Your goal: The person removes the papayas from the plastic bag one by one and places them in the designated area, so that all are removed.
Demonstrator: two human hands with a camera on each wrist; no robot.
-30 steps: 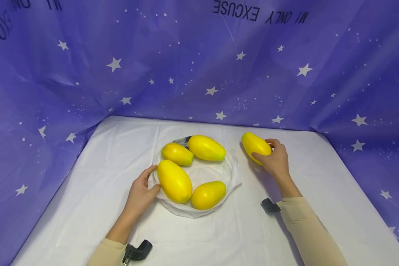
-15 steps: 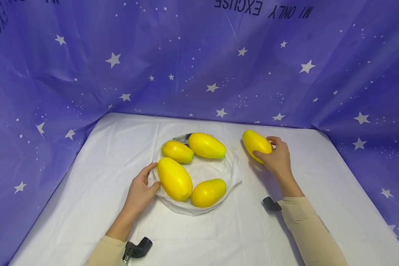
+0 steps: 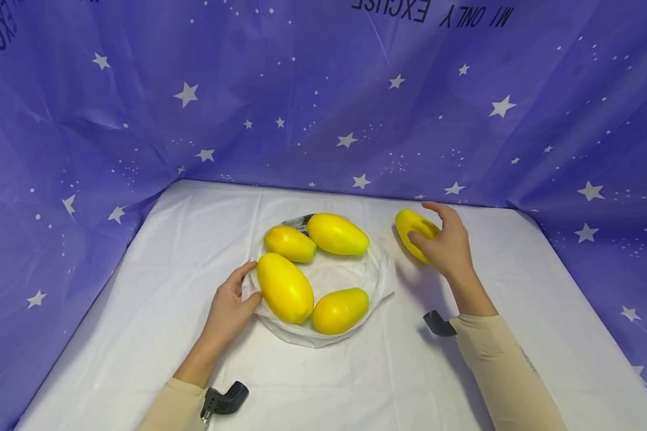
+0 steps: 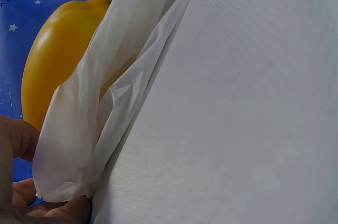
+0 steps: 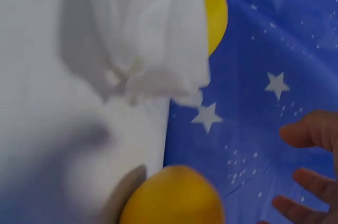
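A white plastic bag (image 3: pixel 374 281), its rim spread in a ring, lies on the table with several yellow papayas around its inside. The left hand (image 3: pixel 229 308) holds the bag's left rim beside the largest papaya (image 3: pixel 284 288); in the left wrist view the bag edge (image 4: pixel 63 182) lies between the thumb and fingers. The right hand (image 3: pixel 447 242) hovers over a single papaya (image 3: pixel 407 230) lying right of the bag, fingers spread. In the right wrist view that papaya (image 5: pixel 174 197) is apart from the right fingers (image 5: pixel 303 131).
White cloth (image 3: pixel 323 389) covers the table. A purple star-printed sheet (image 3: pixel 280 90) rises behind and on both sides. A black wrist mount (image 3: pixel 225 400) sticks out from the left sleeve, another mount (image 3: pixel 439 324) from the right.
The right hand has let go of the papaya and raised its fingers off it. The papaya stays where it was. The left hand has kept its place at the bag rim.
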